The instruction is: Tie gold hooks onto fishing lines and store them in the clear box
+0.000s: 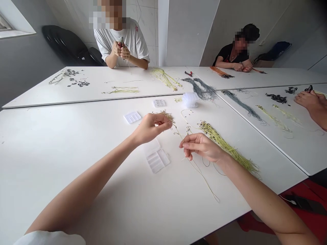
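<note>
My left hand [154, 128] is closed in a pinch at the upper end of a thin yellow-green fishing line [208, 183]. Lower down, the thumb and fingers of my right hand [200, 146] pinch the same line, which trails to a loop on the table. Right behind my left hand lies a pile of small golden fish hooks [167, 115], partly hidden by it. A bundle of yellow-green lines with hooks [227, 146] rests beside my right hand. Below my left hand stands a clear compartment box [157, 160] with its lid open.
Toward the back are a small divided tray [132, 117], another small box [159, 103] and stacked clear boxes [190, 99]. Grey line bundles [200, 88] and red-handled pliers [188, 73] lie farther off. Two people sit opposite; another person's hands [310, 98] work at right.
</note>
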{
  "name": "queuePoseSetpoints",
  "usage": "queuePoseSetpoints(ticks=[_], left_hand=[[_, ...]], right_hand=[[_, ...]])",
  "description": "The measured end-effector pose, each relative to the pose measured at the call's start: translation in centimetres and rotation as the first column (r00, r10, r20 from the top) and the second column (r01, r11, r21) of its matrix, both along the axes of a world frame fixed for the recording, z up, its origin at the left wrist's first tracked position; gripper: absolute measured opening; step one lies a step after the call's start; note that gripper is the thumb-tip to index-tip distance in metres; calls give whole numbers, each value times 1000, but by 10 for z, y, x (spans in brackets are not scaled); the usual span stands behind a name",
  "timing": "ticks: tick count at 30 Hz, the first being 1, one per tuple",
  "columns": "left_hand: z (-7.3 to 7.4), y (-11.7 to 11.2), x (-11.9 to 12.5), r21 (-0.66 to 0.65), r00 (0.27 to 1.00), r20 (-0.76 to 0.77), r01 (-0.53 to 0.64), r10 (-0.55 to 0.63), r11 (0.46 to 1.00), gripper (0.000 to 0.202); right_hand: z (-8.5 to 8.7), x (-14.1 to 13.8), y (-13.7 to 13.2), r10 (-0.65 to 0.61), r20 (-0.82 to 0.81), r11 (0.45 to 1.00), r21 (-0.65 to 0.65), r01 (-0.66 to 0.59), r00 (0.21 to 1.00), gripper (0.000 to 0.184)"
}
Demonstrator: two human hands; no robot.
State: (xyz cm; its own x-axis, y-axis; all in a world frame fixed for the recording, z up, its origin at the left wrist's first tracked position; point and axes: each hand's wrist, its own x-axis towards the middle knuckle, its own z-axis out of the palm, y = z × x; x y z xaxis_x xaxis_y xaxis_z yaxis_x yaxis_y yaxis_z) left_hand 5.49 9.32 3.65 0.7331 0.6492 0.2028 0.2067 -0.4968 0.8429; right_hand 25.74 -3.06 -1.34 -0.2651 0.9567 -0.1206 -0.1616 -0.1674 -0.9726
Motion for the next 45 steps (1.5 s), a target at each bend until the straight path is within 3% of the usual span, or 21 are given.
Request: queuePoseSetpoints(ticks=[5, 13, 20, 24, 27, 30, 33, 38, 45], left_hand=[[4, 3, -3, -80, 995, 65, -77, 82, 994, 26], [5, 14, -7, -62, 945, 196, -256, 263, 965, 23], [5, 17, -9, -65, 932, 224, -277, 284, 959, 21], [9, 8, -9, -90, 971, 190, -127, 142, 988, 21], [13, -6, -7, -58, 991, 111, 79, -72, 995, 20], [14, -20, -4, 36, 981, 11, 193, -193, 981, 17], [13, -29, -2, 91, 971, -46, 237, -234, 967, 15], [11, -32, -1, 90, 970, -74, 237, -231, 967, 17], [9, -31, 0, 89, 967, -80, 247, -241, 965, 17]], right_hand=[[3, 4, -1, 72, 41, 997, -22, -71, 997, 21], [1, 4, -2, 126, 69, 991, -41, -124, 990, 22], [-3, 3, -2, 163, 123, 986, -51, -158, 979, 26], [3, 9, -5, 238, 346, 971, -51, -235, 908, 27], [14, 14, -8, 52, 462, 992, 79, -99, 885, 26], [21, 15, -9, -108, 286, 980, 189, 55, 952, 25], [17, 9, -8, -66, 73, 987, 153, 55, 995, 23], [5, -6, -7, 10, -139, 1000, 25, -6, 990, 15], [5, -9, -9, -40, -227, 999, -45, 30, 973, 11]])
